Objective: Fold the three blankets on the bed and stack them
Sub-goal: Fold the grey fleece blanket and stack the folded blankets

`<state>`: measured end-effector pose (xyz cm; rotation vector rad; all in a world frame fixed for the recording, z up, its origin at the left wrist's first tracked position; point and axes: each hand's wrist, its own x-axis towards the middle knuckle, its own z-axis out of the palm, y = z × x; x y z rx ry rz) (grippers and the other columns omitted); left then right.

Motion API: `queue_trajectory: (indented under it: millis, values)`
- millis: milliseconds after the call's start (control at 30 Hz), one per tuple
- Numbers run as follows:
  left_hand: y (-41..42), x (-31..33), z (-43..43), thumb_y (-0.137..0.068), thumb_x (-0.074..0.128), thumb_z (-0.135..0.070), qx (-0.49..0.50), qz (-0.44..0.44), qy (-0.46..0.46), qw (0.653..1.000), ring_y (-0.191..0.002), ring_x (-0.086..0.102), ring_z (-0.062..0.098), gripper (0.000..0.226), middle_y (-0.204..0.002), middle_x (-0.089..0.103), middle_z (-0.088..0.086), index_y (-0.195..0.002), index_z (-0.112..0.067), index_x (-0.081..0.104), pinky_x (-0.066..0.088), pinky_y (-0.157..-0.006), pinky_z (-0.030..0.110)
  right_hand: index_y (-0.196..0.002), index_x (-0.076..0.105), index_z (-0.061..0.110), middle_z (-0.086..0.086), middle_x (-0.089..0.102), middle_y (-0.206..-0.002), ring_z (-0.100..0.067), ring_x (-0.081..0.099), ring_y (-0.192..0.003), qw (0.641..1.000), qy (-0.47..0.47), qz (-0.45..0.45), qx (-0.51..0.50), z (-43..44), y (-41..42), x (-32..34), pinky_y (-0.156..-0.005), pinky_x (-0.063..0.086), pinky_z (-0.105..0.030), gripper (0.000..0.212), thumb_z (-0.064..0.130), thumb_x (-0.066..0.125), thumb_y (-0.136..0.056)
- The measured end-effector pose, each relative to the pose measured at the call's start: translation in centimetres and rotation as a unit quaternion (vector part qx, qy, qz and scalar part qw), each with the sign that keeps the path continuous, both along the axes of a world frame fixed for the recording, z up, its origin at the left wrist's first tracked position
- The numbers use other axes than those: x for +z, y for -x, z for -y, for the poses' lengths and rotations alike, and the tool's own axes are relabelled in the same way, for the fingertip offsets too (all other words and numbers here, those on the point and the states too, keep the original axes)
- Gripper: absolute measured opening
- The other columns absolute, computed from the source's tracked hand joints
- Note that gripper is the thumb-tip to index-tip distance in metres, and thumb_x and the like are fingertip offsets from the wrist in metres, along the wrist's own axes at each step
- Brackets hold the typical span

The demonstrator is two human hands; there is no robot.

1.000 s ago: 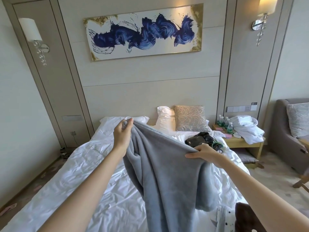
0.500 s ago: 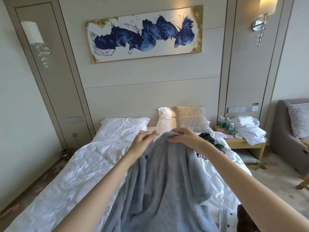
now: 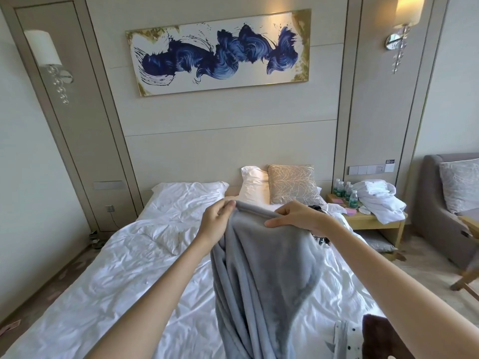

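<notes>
A grey fleece blanket [image 3: 261, 278] hangs in loose folds above the white bed [image 3: 108, 281]. My left hand [image 3: 216, 221] pinches its top edge at the left. My right hand [image 3: 298, 216] grips the same top edge close by, fingers curled over the cloth. A pale blanket with dark dots [image 3: 347, 340] lies at the bed's lower right corner, next to a dark brown blanket [image 3: 381, 335]; both are cut off by the frame.
White pillows [image 3: 189, 193] and a beige cushion [image 3: 293, 183] lie at the headboard. A black device [image 3: 320, 238] rests on the bed behind my right arm. The nightstand [image 3: 375, 221] holds bottles and white towels. A grey armchair [image 3: 445, 203] stands at right.
My two hands came together from wide apart, gathering the grey blanket's top edge. They now sit slightly apart again, and the blanket hangs narrower.
</notes>
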<state>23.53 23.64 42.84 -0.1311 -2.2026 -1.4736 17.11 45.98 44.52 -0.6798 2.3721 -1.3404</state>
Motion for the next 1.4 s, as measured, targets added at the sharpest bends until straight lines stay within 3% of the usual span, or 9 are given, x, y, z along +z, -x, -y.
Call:
queue_trajectory:
  millis: [133,200,333,467,667,900,1067,1233,1400]
  values:
    - [0.8,0.2,1.4,-0.101,0.051,-0.023,0.061,-0.024,-0.025,0.998,-0.066,0.033,0.013,0.039,-0.068,0.036,0.006,-0.075,0.005,0.047,0.028,-0.063,0.029,-0.08,0.075,0.006,-0.015,0.072,-0.083,-0.023,0.066,-0.071,0.998,0.015,0.053,-0.001,-1.9,0.3,-0.7,-0.066,0.053,-0.031,0.028,0.032,0.082,-0.073]
    - [1.0,0.5,2.1,-0.101,0.051,-0.025,0.084,-0.032,-0.048,0.995,-0.064,0.03,0.012,0.039,-0.066,0.032,0.004,-0.069,-0.005,0.044,0.026,-0.06,0.029,-0.09,0.068,-0.007,-0.024,0.068,-0.093,-0.028,0.061,-0.08,0.998,0.032,0.057,-0.004,-2.5,0.4,-1.1,-0.075,0.047,-0.037,0.038,0.028,0.079,-0.078]
    - [1.5,1.2,3.4,-0.1,0.053,-0.03,0.111,-0.006,-0.074,0.991,-0.063,0.033,0.012,0.036,-0.064,0.037,-0.002,-0.07,-0.01,0.048,0.029,-0.062,0.029,-0.082,0.071,0.009,-0.009,0.07,-0.08,-0.023,0.062,-0.076,0.994,0.096,0.043,-0.029,-2.6,0.5,-1.2,-0.062,0.046,-0.022,0.018,0.026,0.075,-0.082]
    - [2.1,2.3,4.0,-0.094,0.063,-0.031,0.098,0.079,-0.052,0.991,-0.086,0.055,0.013,0.021,-0.089,0.06,-0.001,-0.093,-0.01,0.062,0.039,-0.079,0.023,-0.111,0.069,0.016,-0.01,0.067,-0.105,-0.023,0.063,-0.091,0.963,0.257,0.034,-0.072,-1.9,0.7,0.2,-0.074,0.05,-0.029,0.027,0.014,0.071,-0.085]
    - [2.2,3.7,4.2,-0.085,0.065,-0.012,0.113,0.227,-0.041,0.967,-0.081,0.056,0.023,0.015,-0.08,0.057,0.009,-0.078,-0.008,0.052,0.042,-0.072,0.03,-0.109,0.067,-0.003,-0.015,0.065,-0.096,-0.018,0.061,-0.082,0.929,0.359,-0.002,-0.094,-0.5,0.3,2.4,-0.067,0.052,-0.017,0.02,0.003,0.061,-0.091]
    - [1.5,4.8,1.9,-0.093,0.058,-0.004,0.024,0.202,-0.08,0.976,-0.08,0.054,0.018,0.018,-0.081,0.058,0.004,-0.078,-0.013,0.058,0.041,-0.076,0.029,-0.109,0.07,0.0,-0.016,0.072,-0.097,-0.017,0.071,-0.086,0.956,0.284,-0.05,-0.043,1.1,-1.1,4.0,-0.072,0.057,-0.025,0.04,-0.016,0.046,-0.082]
    - [1.3,6.0,-0.3,-0.095,0.059,-0.005,0.004,0.129,-0.149,0.98,-0.072,0.056,0.013,0.012,-0.079,0.058,0.005,-0.084,-0.008,0.06,0.05,-0.068,0.024,-0.091,0.073,0.003,-0.012,0.073,-0.077,-0.013,0.069,-0.068,0.958,0.21,-0.174,-0.084,2.9,-1.9,4.4,-0.063,0.059,-0.026,0.021,-0.009,0.058,-0.081]
    - [0.6,6.8,-1.7,-0.09,0.067,-0.006,-0.019,0.074,-0.164,0.984,-0.078,0.062,0.019,0.008,-0.089,0.065,0.01,-0.097,-0.003,0.063,0.056,-0.068,0.024,-0.057,0.062,0.026,0.004,0.063,-0.054,-0.012,0.058,-0.053,0.953,0.139,-0.245,-0.114,3.1,-2.2,4.9,-0.054,0.045,-0.024,0.026,0.004,0.063,-0.071]
    - [-0.2,6.9,-2.6,-0.086,0.07,-0.003,-0.07,0.088,-0.144,0.983,-0.072,0.068,0.017,0.014,-0.087,0.071,0.01,-0.098,-0.003,0.065,0.058,-0.065,0.023,-0.053,0.042,0.019,0.004,0.039,-0.057,-0.012,0.035,-0.057,0.95,0.107,-0.261,-0.133,3.5,-2.1,5.3,-0.055,0.025,-0.03,0.035,0.014,0.067,-0.076]
